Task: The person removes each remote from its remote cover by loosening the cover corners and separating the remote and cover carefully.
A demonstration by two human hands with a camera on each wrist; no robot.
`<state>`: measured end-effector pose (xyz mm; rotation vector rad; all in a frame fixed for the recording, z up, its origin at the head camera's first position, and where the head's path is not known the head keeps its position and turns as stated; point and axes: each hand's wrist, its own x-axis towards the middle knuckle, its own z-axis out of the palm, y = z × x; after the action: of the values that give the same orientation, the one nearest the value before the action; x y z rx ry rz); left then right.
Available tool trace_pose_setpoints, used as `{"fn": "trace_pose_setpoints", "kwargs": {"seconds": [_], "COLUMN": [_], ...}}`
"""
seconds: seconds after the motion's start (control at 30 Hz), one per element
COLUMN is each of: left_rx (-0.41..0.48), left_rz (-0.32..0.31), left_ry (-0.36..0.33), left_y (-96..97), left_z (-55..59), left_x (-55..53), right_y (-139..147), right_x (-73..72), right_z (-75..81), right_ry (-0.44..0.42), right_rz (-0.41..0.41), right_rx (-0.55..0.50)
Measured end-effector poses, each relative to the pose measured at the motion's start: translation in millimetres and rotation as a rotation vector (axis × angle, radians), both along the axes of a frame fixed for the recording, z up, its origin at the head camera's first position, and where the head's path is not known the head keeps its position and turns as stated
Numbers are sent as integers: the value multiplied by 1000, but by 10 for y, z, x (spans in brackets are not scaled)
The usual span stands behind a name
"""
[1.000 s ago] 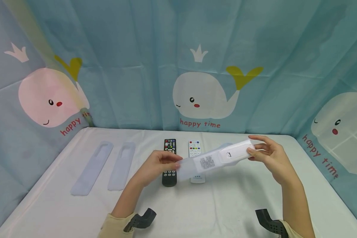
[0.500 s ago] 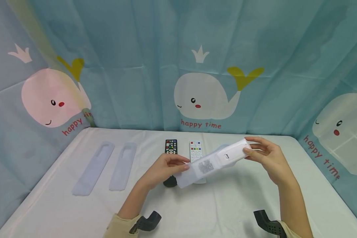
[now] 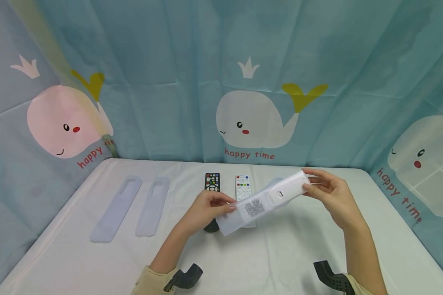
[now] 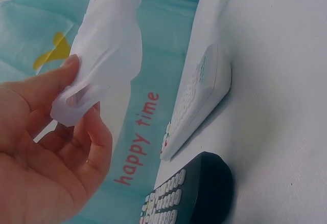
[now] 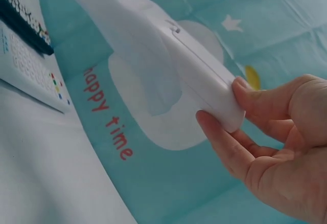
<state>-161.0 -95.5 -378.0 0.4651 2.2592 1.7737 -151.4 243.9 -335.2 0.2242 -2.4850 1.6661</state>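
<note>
A white remote control (image 5: 204,75) is held above the table, back side up, partly inside a translucent remote cover (image 4: 107,45). My right hand (image 3: 334,196) pinches the remote's bare end between thumb and fingers. At the cover's other end my left hand (image 3: 203,213) pinches the sleeve near its cutout, thumb on top. The cover reaches over part of the remote, whose label shows through it in the head view. Held at a slant, the pair is higher at the right and overlaps the two remotes behind it.
A black remote (image 3: 212,182) and another white remote (image 3: 243,186) lie face up mid-table, partly hidden by the left hand and the cover. Two more translucent covers (image 3: 116,211) (image 3: 153,207) lie at the left. A whale-print curtain (image 3: 162,119) stands behind the white-clothed table (image 3: 280,262).
My left hand has moved slightly right, and the cover's left end has dipped, so the remote is more slanted. My right hand has shifted a little left. Both hands keep their grip.
</note>
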Motion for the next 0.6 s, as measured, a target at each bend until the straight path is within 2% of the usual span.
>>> {"fn": "trace_pose_setpoints", "kwargs": {"seconds": [0.2, 0.6], "left_rx": [-6, 11], "left_rz": [6, -7], "left_ry": [5, -13], "left_y": [0, -80], "left_z": [8, 18], "left_x": [-7, -25], "right_y": [-1, 6], "right_x": [-3, -13], "right_z": [4, 6], "right_ry": [19, 2], "right_rz": [-11, -38], "right_rx": [-11, -24]}}
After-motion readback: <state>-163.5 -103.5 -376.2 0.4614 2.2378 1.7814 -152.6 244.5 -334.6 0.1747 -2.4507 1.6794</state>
